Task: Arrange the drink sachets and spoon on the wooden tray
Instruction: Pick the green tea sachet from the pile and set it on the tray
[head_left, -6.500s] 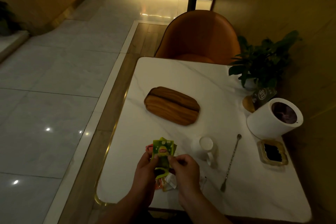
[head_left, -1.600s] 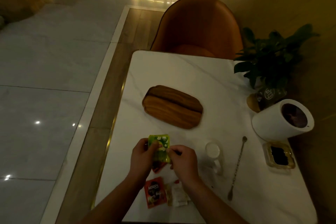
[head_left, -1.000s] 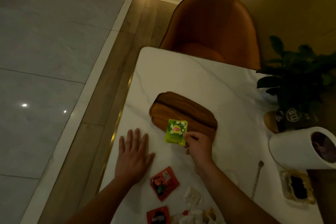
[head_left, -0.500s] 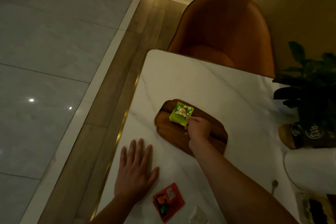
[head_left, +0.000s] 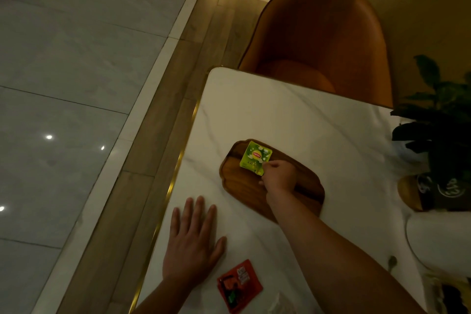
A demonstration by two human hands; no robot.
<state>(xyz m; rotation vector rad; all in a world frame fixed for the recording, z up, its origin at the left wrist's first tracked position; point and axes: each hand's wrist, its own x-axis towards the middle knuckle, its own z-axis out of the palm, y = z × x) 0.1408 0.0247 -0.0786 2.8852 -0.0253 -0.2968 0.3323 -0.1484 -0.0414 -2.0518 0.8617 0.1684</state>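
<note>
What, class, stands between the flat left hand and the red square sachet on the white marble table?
Probably nothing: the left hand rests open and empty, and the red square sachet lies uncovered close beside it, so yes.

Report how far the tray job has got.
Done: nothing released yet. In hand: the right hand pinches the green sachet at the far end of the wooden tray. Left: the red sachet and the spoon lie on the table; the left hand rests flat.

The right hand (head_left: 279, 177) hides one corner of the green sachet (head_left: 254, 157); only the spoon (head_left: 392, 261) tip shows.
</note>
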